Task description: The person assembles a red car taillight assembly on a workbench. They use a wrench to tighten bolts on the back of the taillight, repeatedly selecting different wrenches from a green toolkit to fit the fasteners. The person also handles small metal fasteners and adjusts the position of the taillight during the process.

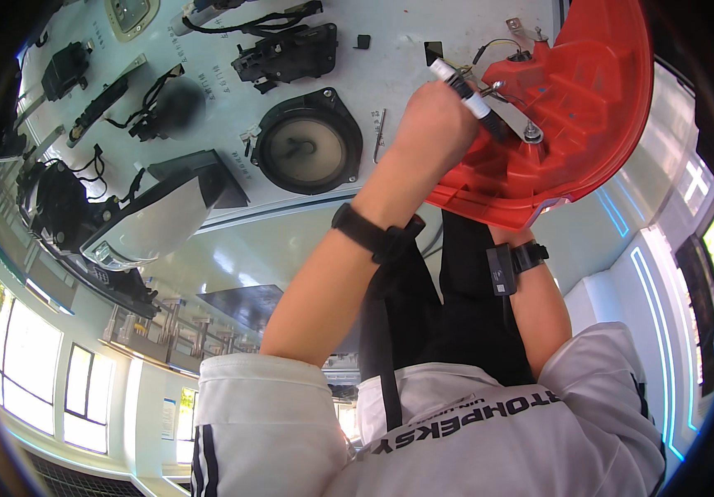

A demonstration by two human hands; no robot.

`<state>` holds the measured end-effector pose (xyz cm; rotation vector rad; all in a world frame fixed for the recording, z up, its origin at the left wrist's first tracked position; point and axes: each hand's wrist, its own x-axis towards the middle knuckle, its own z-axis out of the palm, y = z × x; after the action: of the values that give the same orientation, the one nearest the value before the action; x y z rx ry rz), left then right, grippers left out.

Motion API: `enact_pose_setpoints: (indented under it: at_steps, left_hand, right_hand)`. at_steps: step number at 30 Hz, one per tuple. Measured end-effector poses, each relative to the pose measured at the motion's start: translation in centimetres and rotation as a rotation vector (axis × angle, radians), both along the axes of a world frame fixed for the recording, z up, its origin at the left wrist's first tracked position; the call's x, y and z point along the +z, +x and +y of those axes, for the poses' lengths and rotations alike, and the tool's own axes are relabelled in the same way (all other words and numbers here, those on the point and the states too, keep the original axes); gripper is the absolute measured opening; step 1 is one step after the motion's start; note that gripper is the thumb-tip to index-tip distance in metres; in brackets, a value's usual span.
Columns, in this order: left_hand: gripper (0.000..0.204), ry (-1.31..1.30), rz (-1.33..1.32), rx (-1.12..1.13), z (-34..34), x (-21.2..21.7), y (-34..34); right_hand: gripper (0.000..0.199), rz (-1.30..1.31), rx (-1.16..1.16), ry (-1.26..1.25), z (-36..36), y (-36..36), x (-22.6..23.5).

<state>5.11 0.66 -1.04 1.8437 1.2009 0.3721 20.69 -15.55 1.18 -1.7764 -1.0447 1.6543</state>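
Left hand: upper centre of the frame, left hand curled into a near fist; the fingers seem wrapped close around a tool, their tips mostly hidden.
Pen-like tool: white-and-black pen-like tool slants over the fist, probably light and rigid, best gripped round its barrel.
Red shell: upper right, the red shell lies with its ribbed, hollow side showing. It looks stiff, light for its bulk and slippery where glossy; the thick outer rim should give a safer hold than the metal stud or wire lead, which may bend or tear.
Right hand: right hand goes under the shell's lower edge; its fingers are hidden, so I cannot tell how open they are or what they grip.
Panel beyond: round speaker at upper centre-left on the grey panel.
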Motion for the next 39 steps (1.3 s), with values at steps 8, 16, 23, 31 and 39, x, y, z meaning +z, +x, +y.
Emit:
enact_pose_setpoints:
  at_steps: [8, 16, 23, 31, 39]
  left_hand:
    - [0.015, -0.277, -0.223, 0.136, -1.7, 2.6, -3.2]
    - [0.022, -0.817, -0.655, 0.434, -3.6, -0.2, -6.5]
    - [0.029, -0.927, -0.848, 0.582, -3.3, -1.9, -7.2]
    - [0.03, -0.868, -0.73, 0.601, -0.5, -1.4, -7.4]
    - [0.025, -0.503, -0.139, 0.218, 3.4, 0.0, -5.0]
  right_hand:
    - [0.054, 0.005, -0.025, -0.028, -0.2, 0.3, 0.6]
    - [0.053, 0.016, -0.042, -0.059, 1.2, -0.5, -1.0]
    - [0.053, 0.019, -0.069, -0.098, -0.1, 0.3, 0.8]
    - [0.053, 0.02, -0.108, -0.119, 0.2, 0.4, 0.6]
    - [0.053, 0.032, -0.145, -0.151, 0.0, 0.4, 1.0]
